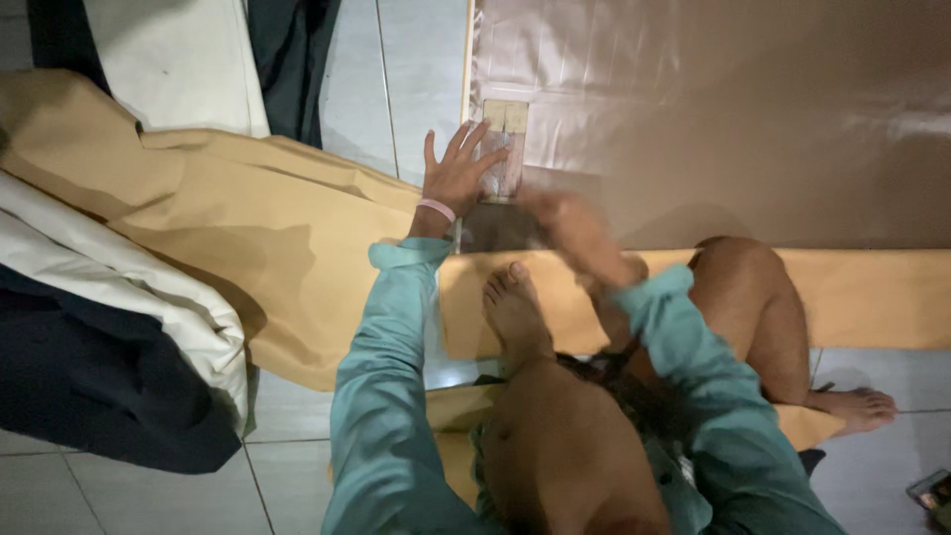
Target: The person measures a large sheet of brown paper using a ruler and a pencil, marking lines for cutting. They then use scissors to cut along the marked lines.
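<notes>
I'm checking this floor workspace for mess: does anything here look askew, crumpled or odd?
Mostly the tan fabric: it lies bunched and folded over the tiled floor, not flat. The left hand rests spread on a small wooden block at the edge of the brown sheet; the right hand is blurred.

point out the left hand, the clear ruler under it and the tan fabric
left hand [454,176], head view, on the back of the hand
clear ruler [503,139], head view, on its upper end beyond the fingertips
tan fabric [267,238], head view, on the broad fold left of the arm
</notes>
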